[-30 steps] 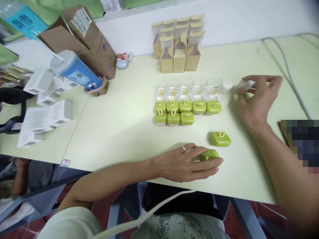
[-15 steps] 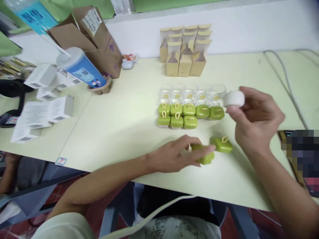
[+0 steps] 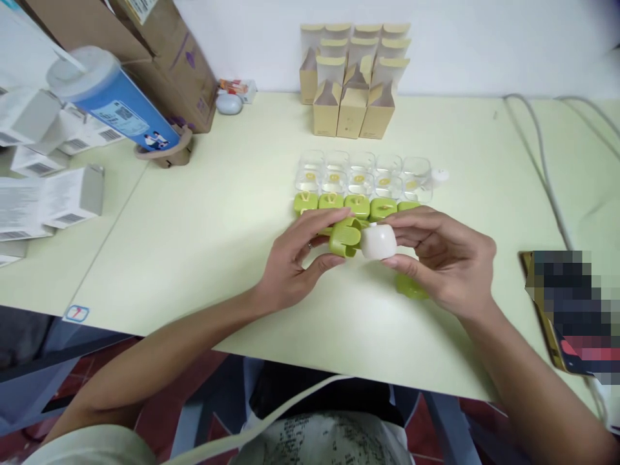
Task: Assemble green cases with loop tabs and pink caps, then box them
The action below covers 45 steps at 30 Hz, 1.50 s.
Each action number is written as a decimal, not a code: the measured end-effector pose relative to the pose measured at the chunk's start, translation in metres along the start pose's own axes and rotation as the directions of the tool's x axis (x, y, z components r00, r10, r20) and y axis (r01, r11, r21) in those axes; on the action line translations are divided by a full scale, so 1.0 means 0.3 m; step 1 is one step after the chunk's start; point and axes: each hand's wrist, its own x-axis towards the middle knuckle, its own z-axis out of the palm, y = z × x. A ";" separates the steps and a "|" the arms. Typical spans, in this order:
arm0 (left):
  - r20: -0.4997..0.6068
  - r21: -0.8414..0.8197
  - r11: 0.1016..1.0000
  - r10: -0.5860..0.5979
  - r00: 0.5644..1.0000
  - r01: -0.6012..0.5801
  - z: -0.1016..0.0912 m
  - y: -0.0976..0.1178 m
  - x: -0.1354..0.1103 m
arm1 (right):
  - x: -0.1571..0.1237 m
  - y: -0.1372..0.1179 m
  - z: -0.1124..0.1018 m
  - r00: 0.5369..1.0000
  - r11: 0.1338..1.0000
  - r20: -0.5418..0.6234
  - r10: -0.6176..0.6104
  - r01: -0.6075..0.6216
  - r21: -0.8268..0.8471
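Between its thumb and fingers, my left hand (image 3: 295, 261) grips a green plastic cover (image 3: 345, 237) with an open, petal-like end facing right. My right hand (image 3: 450, 261) pinches a rounded white piece (image 3: 378, 241) with a small nub on top. The two pieces meet or nearly meet above the table; whether they touch I cannot tell. Below my right fingers lies another green cover (image 3: 411, 286), partly hidden. Behind my hands runs a row of green covers (image 3: 357, 205) with yellow loops, partly blocked from view. Clear plastic cases (image 3: 361, 173) with yellow marks stand beyond it.
Open cardboard boxes (image 3: 356, 113) stand by the wall. A second white piece (image 3: 440, 177) sits beside the clear cases. Leftward are a blue cup (image 3: 128, 113), white boxes (image 3: 72, 197) and a large carton (image 3: 174, 61). A phone (image 3: 557, 323) and a grey cable (image 3: 537, 155) lie right.
My left hand has lifted the green cover off the table. My right hand has brought the white piece left and down to meet it. The camera view has shifted.
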 end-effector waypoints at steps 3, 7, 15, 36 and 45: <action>-0.008 -0.076 0.996 -0.046 0.999 0.045 0.004 0.009 -0.004 | 0.001 -0.002 0.004 1.000 1.000 0.027 -0.007 0.007 -0.011; 0.042 -0.218 0.953 -0.205 0.978 0.209 -0.001 0.028 0.000 | 0.004 -0.012 0.004 0.998 0.999 -0.028 -0.052 0.052 -0.006; 0.170 -0.479 0.782 -0.364 0.916 0.400 0.005 0.050 0.020 | 0.005 -0.009 -0.022 0.989 0.991 -0.085 -0.124 0.119 -0.065; 0.139 -0.109 0.982 -0.138 0.981 0.154 -0.011 0.016 0.017 | -0.009 -0.016 0.019 0.985 0.918 0.104 -0.136 0.165 -0.361; 0.165 -0.090 0.990 -0.090 0.982 0.106 -0.004 0.011 0.023 | 0.005 -0.040 0.010 0.979 0.974 0.042 0.199 -0.193 -0.117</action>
